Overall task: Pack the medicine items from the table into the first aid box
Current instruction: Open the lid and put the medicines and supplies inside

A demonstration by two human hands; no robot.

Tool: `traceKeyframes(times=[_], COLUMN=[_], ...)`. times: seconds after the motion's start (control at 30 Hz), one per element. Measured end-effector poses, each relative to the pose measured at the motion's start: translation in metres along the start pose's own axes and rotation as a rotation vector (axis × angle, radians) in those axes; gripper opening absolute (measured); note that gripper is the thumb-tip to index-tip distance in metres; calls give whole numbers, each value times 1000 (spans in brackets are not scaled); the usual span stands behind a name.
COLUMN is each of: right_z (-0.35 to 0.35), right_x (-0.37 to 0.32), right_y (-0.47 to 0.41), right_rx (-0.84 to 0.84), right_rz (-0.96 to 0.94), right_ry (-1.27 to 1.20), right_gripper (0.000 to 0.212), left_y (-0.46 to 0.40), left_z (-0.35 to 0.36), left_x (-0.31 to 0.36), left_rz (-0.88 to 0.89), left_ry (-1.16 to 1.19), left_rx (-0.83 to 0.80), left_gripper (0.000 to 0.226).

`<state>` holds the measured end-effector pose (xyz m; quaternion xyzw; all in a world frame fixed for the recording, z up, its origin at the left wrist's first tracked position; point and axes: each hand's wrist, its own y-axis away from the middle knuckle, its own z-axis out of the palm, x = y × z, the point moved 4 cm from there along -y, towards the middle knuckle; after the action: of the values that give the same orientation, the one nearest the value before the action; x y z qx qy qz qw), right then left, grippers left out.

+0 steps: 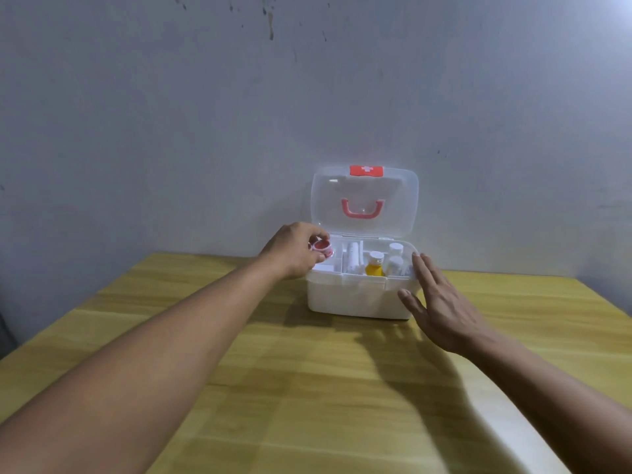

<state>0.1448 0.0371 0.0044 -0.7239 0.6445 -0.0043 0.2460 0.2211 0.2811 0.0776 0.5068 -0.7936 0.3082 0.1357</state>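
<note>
First aid box point(359, 295) on bench point(307, 388) — lid up, left hand point(294, 249) grip holding small red-lidded jar point(321, 248) over left compartment, right hand point(441, 306) grip wide — near right wall.

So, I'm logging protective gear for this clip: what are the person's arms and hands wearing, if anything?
Nothing that shows. The left hand and right hand are bare: no gloves, and no rings, watch or bands can be seen. Both forearms are uncovered all the way to the picture's edge, so no sleeves are in view.
</note>
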Motion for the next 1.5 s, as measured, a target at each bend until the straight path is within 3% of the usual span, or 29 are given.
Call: traceKeyframes(times=[0.3,0.43,0.6,0.7,0.8,0.93,1.03,1.23,1.5], right_z=[0,1,1,1,0,-4,-5,-6,-3], right_x=[1,1,1,2,2,0,-1,-1,-2], right_y=[-1,0,-1,0,0,-1,-1,0,-2], right_rx=[-19,-14,-10,-20,-30,-25,-27,-24,-17], right_rz=[-2,-2,-7,-1,10,10,12,11,38], right_ry=[-66,-75,-79,-79,-65,-19,-7,-1,-26], right_gripper=[73,73,73,74,74,75,74,72,78], left_y=[-12,-14,-14,-11,-5,4,8,10,14], left_z=[19,22,22,18,24,37,38,20,28], left_x=[14,13,8,0,-6,-6,0,5,-5], left_rz=[-8,-4,-64,-107,-94,20,71,-2,-24], left_ry=[-146,-148,13,-73,-150,-243,-216,-236,-274], left_rx=[-126,-154,-150,-94,-163,-188,-169,28,-50], left_gripper=[27,38,55,44,26,41,29,38,24])
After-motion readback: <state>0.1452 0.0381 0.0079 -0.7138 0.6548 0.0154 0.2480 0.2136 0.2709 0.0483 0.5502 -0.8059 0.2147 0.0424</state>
